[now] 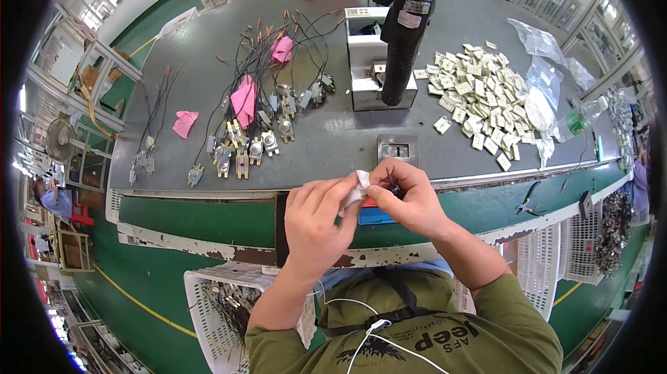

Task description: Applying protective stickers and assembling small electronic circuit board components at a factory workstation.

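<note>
Over the near edge of the bench, my two hands meet. My left hand is closed, its fingertips pinching a crumpled white tissue or cloth. The thumb of my right hand presses toward the same white piece. Curled right-hand fingers also hold a small dark, thin item whose kind I cannot make out. Just below the hands, a blue and red object shows in part. Beyond them sits a flat metal block with a slot.
A black power screwdriver hangs over a metal fixture. To the right are piled cream rectangular parts, plastic bags, a bottle and pliers. Wired components and pink papers spread left. A white basket stands below.
</note>
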